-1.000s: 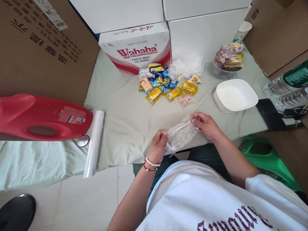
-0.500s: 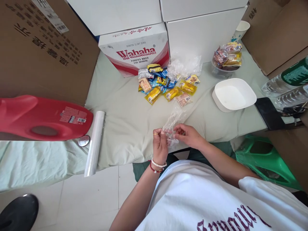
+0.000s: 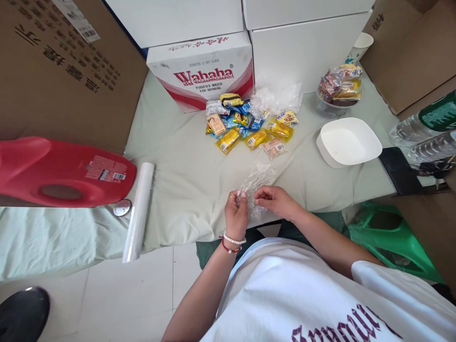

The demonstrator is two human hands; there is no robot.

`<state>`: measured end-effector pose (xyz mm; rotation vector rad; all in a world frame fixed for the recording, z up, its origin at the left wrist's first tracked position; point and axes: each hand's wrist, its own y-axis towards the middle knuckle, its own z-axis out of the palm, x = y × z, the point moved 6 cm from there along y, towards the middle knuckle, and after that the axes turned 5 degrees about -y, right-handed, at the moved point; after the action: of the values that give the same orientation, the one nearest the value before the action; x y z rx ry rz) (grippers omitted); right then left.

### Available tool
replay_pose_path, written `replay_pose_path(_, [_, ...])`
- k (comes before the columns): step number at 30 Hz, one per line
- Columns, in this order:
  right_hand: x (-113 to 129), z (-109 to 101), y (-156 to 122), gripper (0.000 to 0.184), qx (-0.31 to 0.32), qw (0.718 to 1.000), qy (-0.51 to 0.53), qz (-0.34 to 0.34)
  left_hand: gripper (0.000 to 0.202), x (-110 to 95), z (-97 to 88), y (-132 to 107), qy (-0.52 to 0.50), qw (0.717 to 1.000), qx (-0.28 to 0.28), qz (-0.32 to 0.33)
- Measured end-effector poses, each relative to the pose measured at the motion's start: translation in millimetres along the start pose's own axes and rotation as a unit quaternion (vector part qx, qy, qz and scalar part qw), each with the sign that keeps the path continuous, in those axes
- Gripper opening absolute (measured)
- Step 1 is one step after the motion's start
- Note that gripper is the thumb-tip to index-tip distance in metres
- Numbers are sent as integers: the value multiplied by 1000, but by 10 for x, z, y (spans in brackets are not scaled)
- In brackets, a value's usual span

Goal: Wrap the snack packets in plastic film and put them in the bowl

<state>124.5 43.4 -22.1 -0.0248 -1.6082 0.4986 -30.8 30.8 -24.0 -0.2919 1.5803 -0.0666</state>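
A crumpled sheet of clear plastic film [image 3: 261,178] stretches between my hands at the table's front edge. My left hand [image 3: 236,209] pinches its left side between thumb and fingers. From the right, my right hand [image 3: 272,199] is closed on the film too, fingertips pressed together. Beyond the hands lies a heap of small wrapped snacks [image 3: 228,140] in yellow, blue and pale packets. Behind them sits another bunched clear plastic wrap [image 3: 276,97]. To the right stands a white square bowl [image 3: 349,145], with nothing seen inside.
A plastic tub of snacks [image 3: 337,107] and a paper cup [image 3: 359,47] stand at the back right, near bottles [image 3: 436,114] and a black phone-like slab [image 3: 401,168]. On the left lie a film roll [image 3: 139,211] and a red jug [image 3: 67,175]. A Wahaha carton [image 3: 203,71] stands behind.
My hands have shifted slightly, and the film between them is more bunched, its far end drawn nearer. The view has moved a little; the snacks and bowl stay put.
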Motion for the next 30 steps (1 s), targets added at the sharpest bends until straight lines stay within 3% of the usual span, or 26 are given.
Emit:
replay_pose_path(3, [5,-75,15,33,-18,1000,20,3,40,37,-113,39,-17,999,-20,-25])
replay_pose_path(11, [66,-356,-43,41,-95,995,42,-10,54,2,-406,138,23,995,-98,2])
replay_pose_path(15, [153,-384,-17,42,-130,989,-64,-24,54,-115,-394,111,78,991,-96,57])
replay_pose_path(20, [268,-112,176,28,-59,968,-241,-50,55,-203,-299,22,127,984,-79,99])
replay_pose_path(22, [272,-82,231,26,-61,974,-209,-54,56,-171,-348,31,118,985,-95,81])
replay_pose_path(26, [206,-167,240,38,-69,997,-6,-18,50,-98,-561,112,63,985,-157,44])
replay_pose_path(30, [134,-293,187,48,-115,982,145,34,44,-29,-674,220,-70,981,-179,-15])
